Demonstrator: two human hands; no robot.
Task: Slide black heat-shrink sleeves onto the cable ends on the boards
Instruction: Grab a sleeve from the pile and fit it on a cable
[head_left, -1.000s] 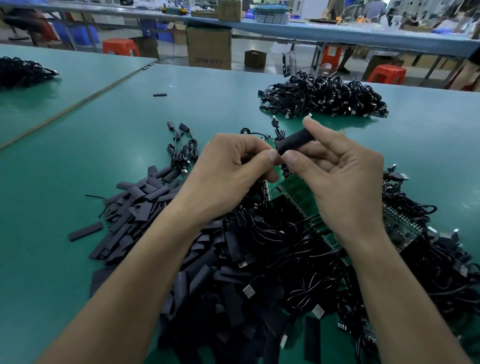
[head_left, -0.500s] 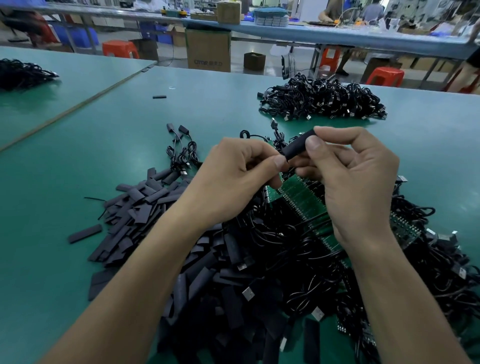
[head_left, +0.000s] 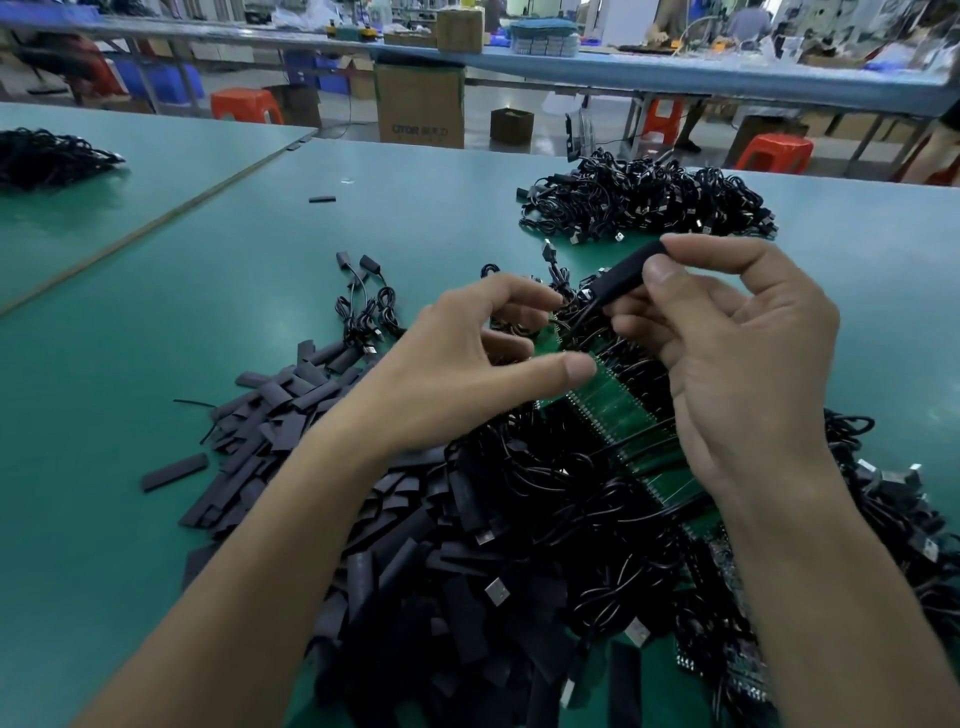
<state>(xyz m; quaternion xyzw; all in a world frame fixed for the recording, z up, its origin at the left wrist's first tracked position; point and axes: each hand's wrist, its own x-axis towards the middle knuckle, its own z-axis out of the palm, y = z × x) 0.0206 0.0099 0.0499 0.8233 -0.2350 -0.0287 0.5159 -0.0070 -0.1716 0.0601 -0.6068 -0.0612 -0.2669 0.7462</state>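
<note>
Black sleeve (head_left: 623, 275) pinched in right hand (head_left: 737, 364)
left hand (head_left: 457, 364) loose, gripping nothing; green boards (head_left: 623, 410) under both hands; sleeve pile (head_left: 270, 415) left of left wrist

view: head-worn, wide-angle | faces: forward and down | range: close over green table (head_left: 156, 312)
</note>
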